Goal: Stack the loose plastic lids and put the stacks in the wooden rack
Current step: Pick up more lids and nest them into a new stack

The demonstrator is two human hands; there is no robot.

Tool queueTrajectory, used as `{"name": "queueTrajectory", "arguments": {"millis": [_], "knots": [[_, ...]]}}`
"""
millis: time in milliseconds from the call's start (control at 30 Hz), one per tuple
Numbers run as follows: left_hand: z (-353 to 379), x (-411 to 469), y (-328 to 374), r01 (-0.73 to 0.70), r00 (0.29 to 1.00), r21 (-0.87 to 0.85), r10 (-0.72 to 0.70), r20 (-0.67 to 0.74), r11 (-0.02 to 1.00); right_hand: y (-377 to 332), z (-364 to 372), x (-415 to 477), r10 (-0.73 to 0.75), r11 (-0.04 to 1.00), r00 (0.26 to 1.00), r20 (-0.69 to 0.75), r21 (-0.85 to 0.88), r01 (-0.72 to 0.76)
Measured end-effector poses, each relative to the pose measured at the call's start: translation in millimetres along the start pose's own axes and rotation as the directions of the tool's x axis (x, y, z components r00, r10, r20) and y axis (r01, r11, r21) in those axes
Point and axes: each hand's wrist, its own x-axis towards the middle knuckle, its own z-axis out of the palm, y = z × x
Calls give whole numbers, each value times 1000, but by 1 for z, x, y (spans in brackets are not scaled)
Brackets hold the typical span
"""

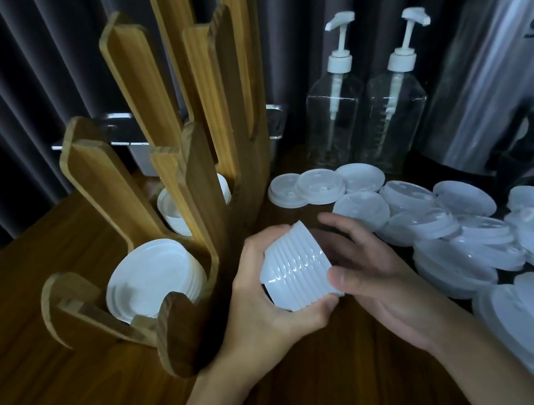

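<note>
With left hand (262, 293) curled round the stack of white nested plastic lids (298, 268) and right hand (365, 267) cupping its wide end between thumb and fingers, press the rims flush and tight. Stack held on its side between both palms, above the dark wooden table (53, 338). Grip from both ends during transfer to prevent telescoping. Carry leftward to the tall slatted wooden rack (163, 169), just beside the left hand. Nearest slot already loaded with a leaning stack of white lids (152, 278); next slot back likewise filled (173, 209). Check the taller slots behind for room; contents hidden by slats. Lower between the slats without clipping their tips. Right of the right hand: heap of loose translucent white lids (469, 224), easily scattered by a forearm. Beyond both hands: two clear pump bottles (339, 115) and a large steel urn (500, 80), well apart from the transfer path.
</note>
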Motion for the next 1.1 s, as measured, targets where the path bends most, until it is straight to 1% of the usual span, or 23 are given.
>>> {"name": "queueTrajectory", "arguments": {"millis": [200,333,400,567,800,900,1000,1033,1100], "knots": [[-1,-1,-1,-3,1000,-9,4,11,1000,0,-3,0,-3,989,1000,15,-148,5],[0,-2,-3,-25,1000,58,24,19,998,0,1,-1,10,972,1000,-28,-232,-17],[0,-3,-5,-50,999,100,47,27,994,-2,4,-1,25,964,999,-21,-263,-30],[1,-2,-6,-94,995,128,88,48,987,-4,8,-3,20,959,1000,-5,-283,-20],[2,-3,0,-88,995,97,91,-26,991,-9,10,-5,20,972,1000,9,-233,-17],[1,-2,8,-61,996,33,63,-67,998,-12,7,-7,20,984,1000,21,-176,-16],[-3,-2,19,-14,990,-49,7,-139,999,-16,6,-11,8,994,1000,17,-111,-6],[-4,-1,23,-20,987,-61,10,-161,998,-19,6,-15,-4,994,1000,21,-107,6],[-6,1,34,-55,980,-82,38,-194,995,-26,9,-23,-59,982,998,16,-176,61]]}}
